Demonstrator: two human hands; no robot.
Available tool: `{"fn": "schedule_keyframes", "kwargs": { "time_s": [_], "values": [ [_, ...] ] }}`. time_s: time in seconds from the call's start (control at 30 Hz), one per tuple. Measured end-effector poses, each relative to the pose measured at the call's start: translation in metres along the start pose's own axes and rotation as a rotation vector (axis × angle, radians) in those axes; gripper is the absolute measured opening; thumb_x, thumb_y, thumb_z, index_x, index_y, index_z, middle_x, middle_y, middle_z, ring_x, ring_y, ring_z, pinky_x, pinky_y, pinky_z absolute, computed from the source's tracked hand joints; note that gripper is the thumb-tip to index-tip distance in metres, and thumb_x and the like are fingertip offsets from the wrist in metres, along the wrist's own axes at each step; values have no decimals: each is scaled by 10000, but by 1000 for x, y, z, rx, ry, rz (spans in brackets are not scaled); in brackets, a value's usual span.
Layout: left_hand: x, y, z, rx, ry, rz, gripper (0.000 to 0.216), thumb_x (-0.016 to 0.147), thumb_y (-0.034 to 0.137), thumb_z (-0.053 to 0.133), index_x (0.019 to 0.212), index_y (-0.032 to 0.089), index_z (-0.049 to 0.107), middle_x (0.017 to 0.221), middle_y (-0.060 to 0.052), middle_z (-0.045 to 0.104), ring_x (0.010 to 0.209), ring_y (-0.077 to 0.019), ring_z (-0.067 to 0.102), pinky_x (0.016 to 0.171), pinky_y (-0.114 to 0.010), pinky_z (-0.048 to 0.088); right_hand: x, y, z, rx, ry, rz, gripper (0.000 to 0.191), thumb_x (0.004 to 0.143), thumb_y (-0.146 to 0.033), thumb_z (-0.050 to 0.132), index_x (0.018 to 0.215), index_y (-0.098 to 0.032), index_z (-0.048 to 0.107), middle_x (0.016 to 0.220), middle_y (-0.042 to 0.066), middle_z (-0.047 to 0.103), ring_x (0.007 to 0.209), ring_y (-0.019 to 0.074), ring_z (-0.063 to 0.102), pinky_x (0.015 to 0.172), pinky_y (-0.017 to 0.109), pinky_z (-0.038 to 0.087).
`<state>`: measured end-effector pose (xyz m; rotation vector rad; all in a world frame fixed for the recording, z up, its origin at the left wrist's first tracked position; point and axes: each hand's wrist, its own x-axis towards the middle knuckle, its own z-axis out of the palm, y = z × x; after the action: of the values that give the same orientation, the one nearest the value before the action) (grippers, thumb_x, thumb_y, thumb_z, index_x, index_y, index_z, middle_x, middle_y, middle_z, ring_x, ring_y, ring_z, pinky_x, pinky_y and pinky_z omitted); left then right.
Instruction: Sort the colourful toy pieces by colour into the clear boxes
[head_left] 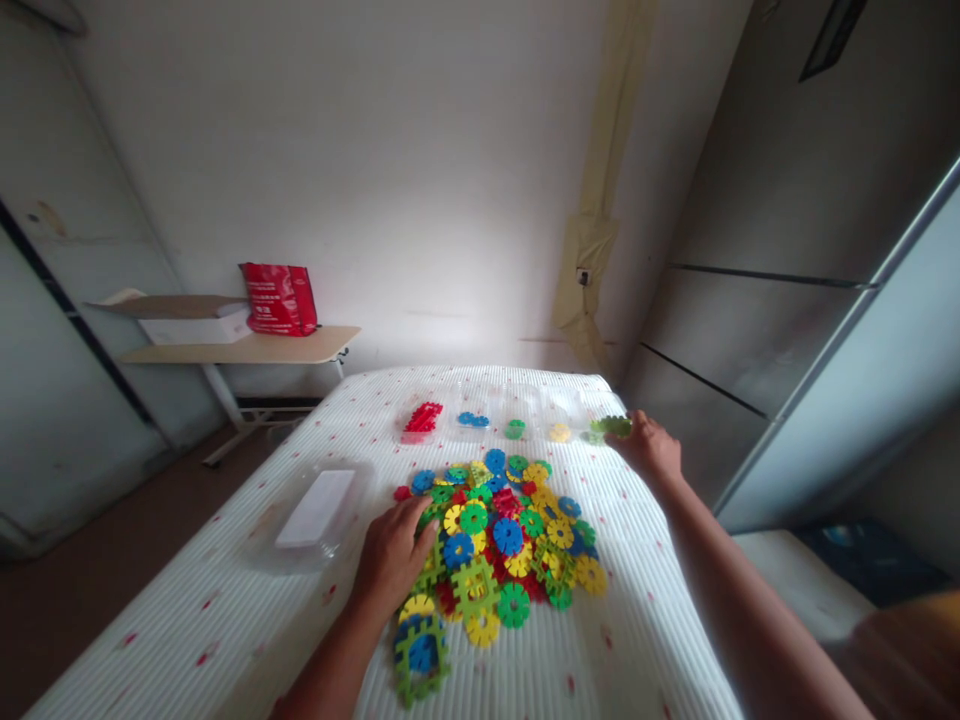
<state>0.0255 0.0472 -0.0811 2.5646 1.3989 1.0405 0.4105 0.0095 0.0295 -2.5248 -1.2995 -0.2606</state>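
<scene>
A mixed pile of plastic snowflake discs (508, 537) and square notched blocks (475, 588) in red, blue, yellow and green lies in front of me. At its left edge rests my left hand (397, 550), fingers stretched over the pieces and thumb apart. My right hand (651, 447) reaches to the far right and pinches a light green notched block (616, 426) over the last clear container. Other clear containers in that row hold red blocks (424, 418), blue discs (473, 420), a green disc (514, 429) and a yellow disc (559, 432).
A clear plastic box (358, 500) with a white label sits left of the pile. Everything lies on a bed-like surface with a white ribbed cover (247, 610). Beyond it, a side table (300, 346) carries a red bag (280, 300) and a white box (196, 328). A grey cabinet (757, 250) stands right.
</scene>
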Motion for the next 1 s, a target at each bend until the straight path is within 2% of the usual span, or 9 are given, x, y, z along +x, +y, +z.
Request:
{"fn": "schedule_keyframes", "kwargs": {
  "time_s": [0.1,0.23,0.4,0.53,0.67,0.8,0.9,1.0],
  "values": [
    [0,0,-1,5,-18,-10,305,850,319,445,1075,192,607,1050,-78,669,961,-220,625,870,-374,489,36,-5,-2,-7,-42,92,527,717,-507,538,1126,-173,538,1068,148,628,1004,314,578,795,441,420],
    [-1,1,-1,13,-20,-16,304,847,311,452,1081,189,604,1057,-75,666,967,-215,621,876,-367,483,63,-15,13,-13,-129,199,572,695,-522,571,1134,-156,553,1072,162,627,1038,313,571,816,441,428],
    [-2,3,-3,20,-7,-25,294,850,303,455,1088,208,599,1060,-61,666,966,-199,618,883,-353,475,74,-24,20,-14,-235,216,640,658,-572,602,1143,-155,586,1099,185,622,1026,322,586,778,424,462],
    [-2,5,-4,17,-12,-20,297,853,300,452,1094,204,595,1058,-67,664,964,-204,618,880,-360,477,68,-25,6,-25,-139,177,550,730,-556,515,1105,-166,616,1066,178,642,979,319,611,739,397,469],
    [-1,5,-3,9,-11,-17,292,845,295,460,1080,196,603,1056,-75,664,967,-211,616,881,-368,480,43,-24,-9,-8,-19,52,431,787,-461,460,1098,-204,613,1033,138,664,905,282,633,696,353,459],
    [-1,3,-2,13,5,3,292,841,291,462,1074,189,603,1056,-79,667,961,-216,622,872,-373,488,6,-20,-4,110,46,-156,334,801,-381,454,1020,-217,646,930,87,695,803,224,639,665,295,441],
    [-1,2,-1,24,10,18,290,845,293,456,1073,187,600,1056,-77,667,962,-214,623,865,-369,492,-21,-13,10,358,-38,-379,254,782,-325,472,875,-194,669,820,62,698,736,188,630,664,273,449],
    [-1,2,-1,35,11,28,290,849,294,446,1072,185,597,1053,-76,669,962,-211,624,862,-366,494,-49,-5,16,622,-251,-560,220,767,-343,509,804,-178,650,752,43,682,673,162,609,632,261,461]
  ]
}}
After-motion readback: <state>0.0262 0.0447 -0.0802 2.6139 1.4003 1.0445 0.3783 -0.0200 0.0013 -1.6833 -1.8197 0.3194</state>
